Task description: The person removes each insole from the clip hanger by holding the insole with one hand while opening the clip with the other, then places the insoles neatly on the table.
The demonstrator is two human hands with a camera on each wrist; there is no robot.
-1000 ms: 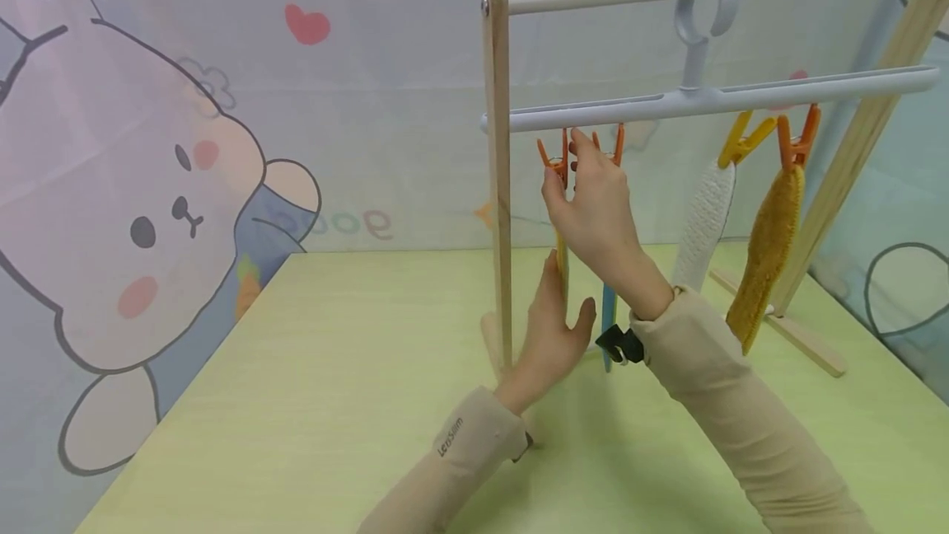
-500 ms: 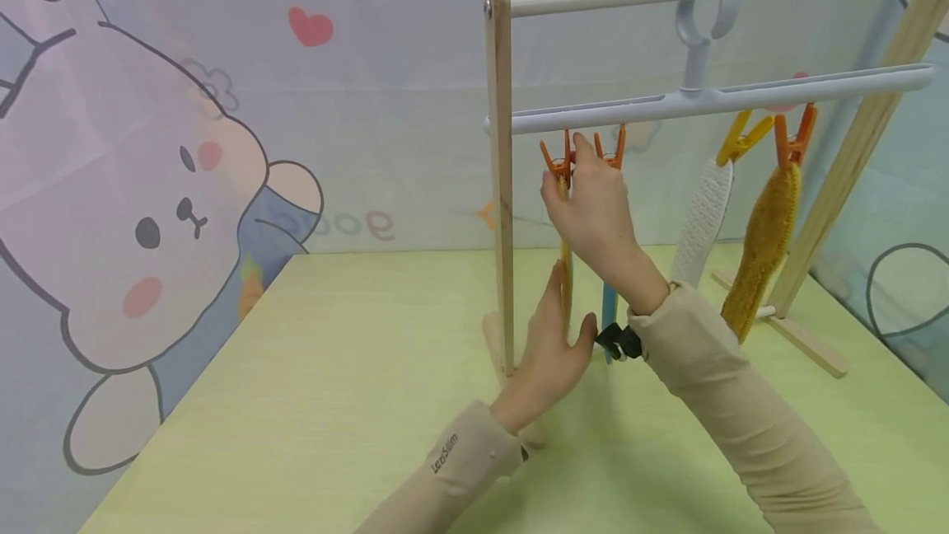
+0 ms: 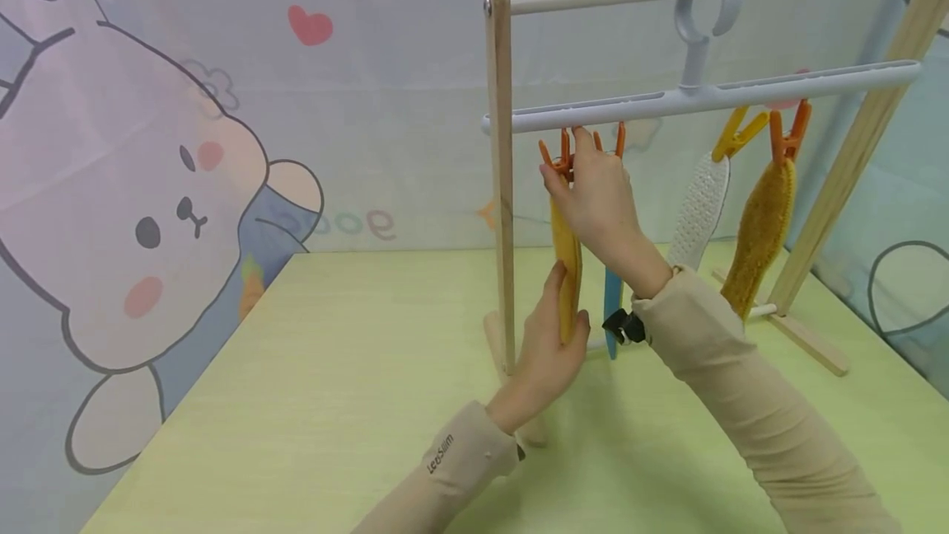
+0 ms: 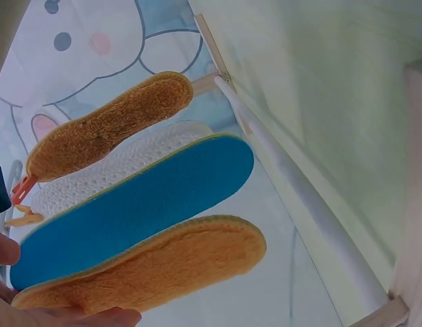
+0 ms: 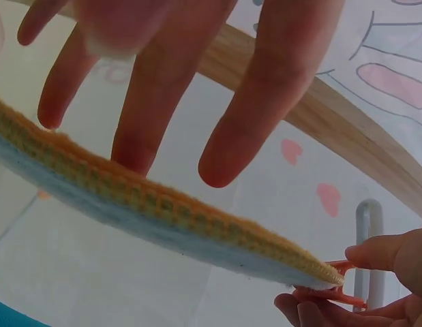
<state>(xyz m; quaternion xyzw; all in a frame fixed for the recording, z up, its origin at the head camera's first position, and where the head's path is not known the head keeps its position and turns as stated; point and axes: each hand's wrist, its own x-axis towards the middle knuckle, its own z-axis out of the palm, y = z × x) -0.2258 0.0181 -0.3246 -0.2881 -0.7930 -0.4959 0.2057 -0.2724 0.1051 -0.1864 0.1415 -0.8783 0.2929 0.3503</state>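
Below a white hanger [image 3: 689,97], an orange clothespin [image 3: 556,156] holds a yellow insole [image 3: 567,245] by its top end. My right hand [image 3: 604,196] is up at that clothespin; in the right wrist view, thumb and fingers pinch its orange handles [image 5: 333,294]. Lower down, my left hand [image 3: 544,353] touches the insole, its fingers straight and spread against the fuzzy side in the right wrist view. The yellow insole [image 4: 176,266] nearly lines up with a blue insole [image 4: 149,194] in the left wrist view. Fingers at that view's lower left partly hide its end.
A second orange clothespin [image 3: 611,147] hangs close by. Farther right hang a white insole [image 3: 697,204] on a yellow clothespin and a brown insole [image 3: 764,229] on an orange one. The wooden rack's left post [image 3: 500,180] stands just left of my hands.
The yellow insole has turned from edge-on to show more of its face. The hanger's right end and the white and brown insoles have shifted slightly left. My hands have moved little.
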